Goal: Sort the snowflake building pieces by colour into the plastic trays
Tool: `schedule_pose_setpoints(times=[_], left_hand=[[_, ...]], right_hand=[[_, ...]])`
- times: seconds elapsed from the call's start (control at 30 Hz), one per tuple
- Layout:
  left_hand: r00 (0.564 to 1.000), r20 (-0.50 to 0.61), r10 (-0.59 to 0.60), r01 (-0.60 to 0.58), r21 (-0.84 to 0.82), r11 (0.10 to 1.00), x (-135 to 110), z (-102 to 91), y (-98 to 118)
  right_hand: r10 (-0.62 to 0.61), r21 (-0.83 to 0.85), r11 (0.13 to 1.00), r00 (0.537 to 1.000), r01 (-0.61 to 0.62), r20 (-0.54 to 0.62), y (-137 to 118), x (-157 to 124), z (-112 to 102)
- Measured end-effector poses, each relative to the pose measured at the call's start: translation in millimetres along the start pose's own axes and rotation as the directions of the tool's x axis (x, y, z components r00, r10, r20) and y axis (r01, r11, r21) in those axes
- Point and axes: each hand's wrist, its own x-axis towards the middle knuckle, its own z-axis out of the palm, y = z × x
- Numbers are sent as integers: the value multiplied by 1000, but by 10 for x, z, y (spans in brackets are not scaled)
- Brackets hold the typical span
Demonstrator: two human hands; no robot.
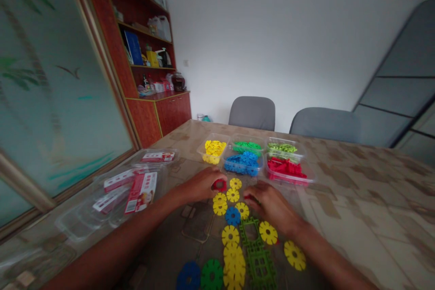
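Note:
My left hand (203, 186) is closed on a red plastic building piece (220, 185) with an opening in its middle. My right hand (272, 203) is curled around another small red piece (249, 198), mostly hidden by the fingers. Between and below the hands lie yellow notched discs (235, 184), several in a column. A blue notched disc (233, 215) sits among them, beside green square frame pieces (261, 268) joined together. Nearer to me are a green disc (212, 274) and a second blue disc (188, 276). One yellow disc (295, 255) lies under my right forearm's side.
Clear plastic boxes behind the hands hold yellow pieces (215, 147), green pieces (247, 146), blue pieces (243, 163), light green pieces (282, 147) and red pieces (286, 168). Transparent lids (81, 219) with red-and-white labels lie at the left. Two grey chairs (252, 111) stand beyond the table.

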Motion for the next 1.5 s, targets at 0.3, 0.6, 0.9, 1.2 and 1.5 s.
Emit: schedule_pose_setpoints(times=[0.3,0.6,0.9,1.2,1.5], left_hand=[[997,51,56,-55,-8,998,-35,-83,24],[996,61,69,-69,-7,998,-37,-98,21],[996,62,69,-69,-2,998,-50,-97,9],[998,57,38,-39,26,999,-45,-109,34],[1000,19,6,-7,38,999,-43,-255,84]], right_hand=[[99,174,972,947,-158,305,254,-225,-448],[-1,229,969,925,-93,381,146,-272,-380],[12,222,968,906,-117,424,116,-239,-342],[97,293,921,881,-256,464,225,-240,-480],[254,12,967,966,-254,-44,861,-410,-908]])
